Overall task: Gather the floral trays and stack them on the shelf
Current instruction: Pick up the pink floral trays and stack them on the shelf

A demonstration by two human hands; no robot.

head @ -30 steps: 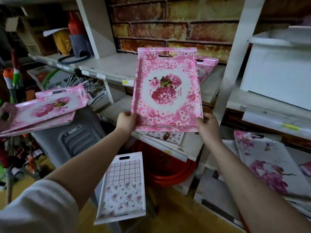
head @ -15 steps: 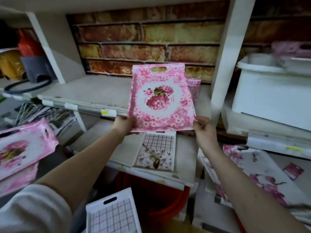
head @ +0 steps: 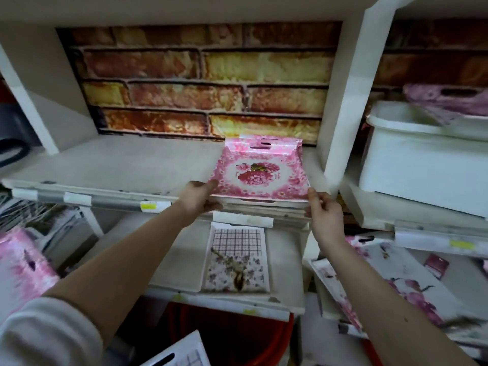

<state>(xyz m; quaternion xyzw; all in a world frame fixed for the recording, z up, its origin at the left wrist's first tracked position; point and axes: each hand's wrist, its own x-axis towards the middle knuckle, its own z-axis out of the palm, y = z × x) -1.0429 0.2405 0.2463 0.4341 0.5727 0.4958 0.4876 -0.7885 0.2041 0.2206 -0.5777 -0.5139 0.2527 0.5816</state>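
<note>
A person's two bare arms reach forward to a white shelf [head: 111, 167] backed by a brick-patterned wall [head: 200, 80]. Between the hands lies a pink floral tray [head: 260, 175], a bunch of dark pink flowers printed at its centre and a slot handle at its far end. The tray rests nearly flat at the right end of the shelf, close to a white upright post [head: 343, 101]. Its far end sits on top of another pink tray [head: 266, 143], whose handle end shows just behind it.

The left hand [head: 196, 198] grips the tray's near left corner, thumb on top and fingers curled beneath the edge. The right hand [head: 323, 211] holds the near right corner, fingertips pinching the rim.

On the lower shelf [head: 174, 260], directly below, lies a white tray with a checked and small-flower pattern [head: 236, 260]. Another checked white tray [head: 177, 352] shows at the bottom edge of the view, in front of a red tub [head: 232, 336]. At far left, blurred, is a pink tray [head: 21, 265]. To the right, on a lower level, lies a large white tray with purple blossoms [head: 404, 281]. Above it, in the right bay, a white plastic bin [head: 422, 165] stands on a shelf, with one more pink tray [head: 449, 99] resting across its top.
</note>
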